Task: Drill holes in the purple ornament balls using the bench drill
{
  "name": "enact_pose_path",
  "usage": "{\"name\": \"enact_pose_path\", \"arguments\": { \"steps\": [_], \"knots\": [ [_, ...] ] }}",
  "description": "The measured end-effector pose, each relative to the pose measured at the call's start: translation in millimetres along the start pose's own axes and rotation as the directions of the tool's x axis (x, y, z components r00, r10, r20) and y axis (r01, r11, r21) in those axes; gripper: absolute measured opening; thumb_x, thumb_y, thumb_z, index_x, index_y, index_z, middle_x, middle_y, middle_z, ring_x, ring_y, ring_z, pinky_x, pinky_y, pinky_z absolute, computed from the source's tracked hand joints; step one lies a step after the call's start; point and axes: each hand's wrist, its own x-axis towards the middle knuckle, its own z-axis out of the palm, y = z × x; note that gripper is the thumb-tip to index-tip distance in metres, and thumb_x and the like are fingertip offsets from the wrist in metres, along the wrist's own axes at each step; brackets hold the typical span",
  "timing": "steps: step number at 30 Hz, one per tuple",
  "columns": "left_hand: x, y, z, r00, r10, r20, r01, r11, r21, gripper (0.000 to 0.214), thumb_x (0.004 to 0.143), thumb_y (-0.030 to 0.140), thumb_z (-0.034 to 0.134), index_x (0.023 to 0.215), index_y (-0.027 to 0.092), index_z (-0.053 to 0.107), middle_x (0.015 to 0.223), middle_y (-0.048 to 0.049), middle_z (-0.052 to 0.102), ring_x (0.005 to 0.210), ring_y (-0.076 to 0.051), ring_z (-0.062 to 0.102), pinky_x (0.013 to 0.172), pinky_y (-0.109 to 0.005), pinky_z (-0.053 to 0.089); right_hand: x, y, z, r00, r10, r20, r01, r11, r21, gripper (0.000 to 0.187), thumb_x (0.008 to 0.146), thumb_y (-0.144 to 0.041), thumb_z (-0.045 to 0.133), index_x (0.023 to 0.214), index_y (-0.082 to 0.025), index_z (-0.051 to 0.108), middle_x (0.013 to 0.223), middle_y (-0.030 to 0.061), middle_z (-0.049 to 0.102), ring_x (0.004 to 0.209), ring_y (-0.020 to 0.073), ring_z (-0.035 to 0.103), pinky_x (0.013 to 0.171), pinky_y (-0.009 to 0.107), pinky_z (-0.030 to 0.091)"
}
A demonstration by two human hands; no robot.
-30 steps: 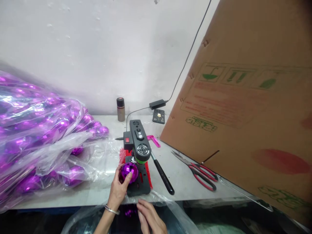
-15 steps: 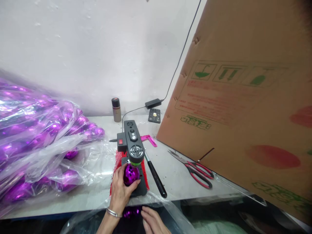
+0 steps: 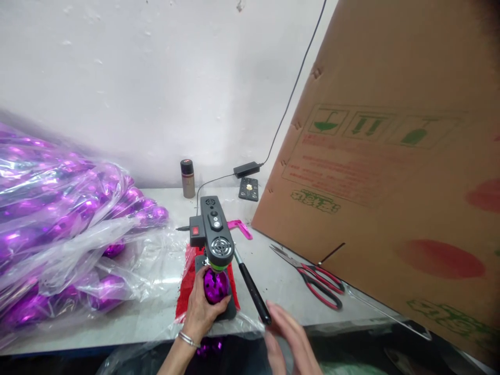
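Note:
My left hand (image 3: 202, 303) is wrapped round a shiny purple ball ornament (image 3: 216, 285), holding it beneath the front of a dark grey small press-like machine (image 3: 216, 232). A green band shows on the machine's underside, just above the ball. At the end of the machine's long black lever handle (image 3: 254, 293) is my right hand (image 3: 287, 336), slightly blurred. Its thumb and fingers are apart at the handle's tip; whether they touch it I cannot tell. Under the machine lies a red sheet (image 3: 185, 291).
Clear plastic bags of purple balls (image 3: 78, 224) cover the left of the table. Red-and-black scissors (image 3: 312, 278) lie on the right, before a large cardboard box (image 3: 371, 156). Behind the machine stand a dark-capped bottle (image 3: 188, 179) and a power adapter (image 3: 247, 170). More purple balls (image 3: 210, 346) show below the table edge.
My right hand has risen from below the table edge, moving right to the tip of the lever handle. My left hand still holds the ball under the machine. The view shifted slightly.

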Motion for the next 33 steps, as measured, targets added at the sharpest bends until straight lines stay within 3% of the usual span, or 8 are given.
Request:
{"name": "enact_pose_path", "arguments": {
  "steps": [5, 8, 11, 14, 17, 23, 28, 33],
  "knots": [
    [0.3, 10.3, 1.1, 1.000, 0.005, -0.023, -0.005, 1.000, -0.028, 0.084, 0.071, 0.039, 0.090, 0.146, 0.018, 0.057, 0.145, -0.0179, 0.072, 0.136, -0.041, 0.071, 0.119, -0.062, 0.056, 65.5, -9.2, 19.3, 0.966, -0.258, -0.015, 0.258, 0.963, 0.075, 0.057, 0.109, -0.034, 0.066, 0.163, -0.020, 0.055, 0.133, 0.0187, 0.077, 0.101, 0.0247, 0.080, 0.077, 0.036, 0.072],
    [-2.0, 16.5, 1.4, 0.999, 0.000, -0.032, -0.001, 1.000, -0.027, 0.085, 0.069, 0.038, 0.091, 0.145, 0.017, 0.058, 0.142, -0.0180, 0.073, 0.134, -0.042, 0.071, 0.117, -0.061, 0.057, 87.6, -15.1, 27.2, 0.941, -0.338, -0.021, 0.338, 0.935, 0.111, 0.051, 0.112, -0.040, 0.060, 0.158, -0.017, 0.059, 0.118, 0.0162, 0.080, 0.106, 0.0268, 0.079, 0.079, 0.037, 0.070],
    [-3.7, 20.1, 0.1, 1.000, -0.003, -0.002, 0.003, 0.999, -0.042, 0.084, 0.071, 0.038, 0.090, 0.145, 0.018, 0.058, 0.142, -0.0180, 0.073, 0.134, -0.040, 0.071, 0.117, -0.060, 0.057, 97.1, -19.3, 29.0, 0.926, -0.378, 0.006, 0.373, 0.917, 0.145, 0.032, 0.113, -0.030, 0.057, 0.139, -0.015, 0.070, 0.101, 0.0116, 0.082, 0.089, 0.0222, 0.080, 0.070, 0.031, 0.066],
    [-4.4, 22.4, 0.2, 1.000, -0.019, 0.006, 0.019, 0.999, -0.050, 0.085, 0.070, 0.039, 0.090, 0.145, 0.018, 0.057, 0.143, -0.0188, 0.072, 0.134, -0.040, 0.071, 0.118, -0.061, 0.056, 98.2, -22.3, 31.7, 0.928, -0.370, 0.035, 0.356, 0.913, 0.201, 0.021, 0.113, -0.021, 0.053, 0.113, -0.017, 0.074, 0.087, 0.0071, 0.079, 0.074, 0.0182, 0.077, 0.063, 0.028, 0.061],
    [-4.1, 25.5, 2.0, 0.999, -0.043, -0.026, 0.042, 0.998, -0.043, 0.085, 0.066, 0.037, 0.090, 0.143, 0.018, 0.057, 0.142, -0.0190, 0.073, 0.133, -0.042, 0.071, 0.117, -0.063, 0.056, 91.8, -22.6, 38.8, 0.954, -0.298, 0.039, 0.277, 0.922, 0.270, 0.029, 0.113, -0.018, 0.046, 0.098, -0.019, 0.070, 0.077, 0.0032, 0.073, 0.066, 0.0155, 0.071, 0.058, 0.027, 0.056],
    [-3.8, 30.3, 4.4, 0.998, -0.046, -0.038, 0.044, 0.998, -0.040, 0.082, 0.065, 0.034, 0.088, 0.140, 0.018, 0.059, 0.138, -0.0191, 0.075, 0.130, -0.042, 0.073, 0.115, -0.063, 0.058, 71.0, -12.4, 52.6, 0.974, -0.225, -0.028, 0.220, 0.908, 0.356, 0.030, 0.113, -0.018, 0.045, 0.090, -0.021, 0.064, 0.074, 0.0004, 0.067, 0.061, 0.0143, 0.063, 0.057, 0.028, 0.050],
    [-4.3, 30.1, 6.1, 0.998, -0.032, -0.062, 0.030, 0.999, -0.033, 0.081, 0.065, 0.033, 0.086, 0.140, 0.019, 0.059, 0.138, -0.0174, 0.076, 0.130, -0.041, 0.074, 0.114, -0.063, 0.058, 61.4, -5.7, 54.5, 0.985, -0.170, 0.000, 0.154, 0.895, 0.418, 0.033, 0.112, -0.018, 0.046, 0.081, -0.022, 0.054, 0.077, 0.0013, 0.065, 0.063, 0.0143, 0.061, 0.059, 0.029, 0.048],
    [-4.4, 34.0, 3.3, 0.999, -0.042, -0.028, 0.042, 0.999, -0.011, 0.079, 0.067, 0.032, 0.086, 0.140, 0.018, 0.058, 0.135, -0.0169, 0.076, 0.127, -0.040, 0.075, 0.112, -0.060, 0.060, 56.6, -3.4, 54.9, 0.989, -0.150, 0.001, 0.137, 0.906, 0.400, 0.033, 0.111, -0.016, 0.045, 0.081, -0.022, 0.056, 0.075, 0.0003, 0.061, 0.062, 0.0142, 0.060, 0.058, 0.028, 0.046]
  ]
}}
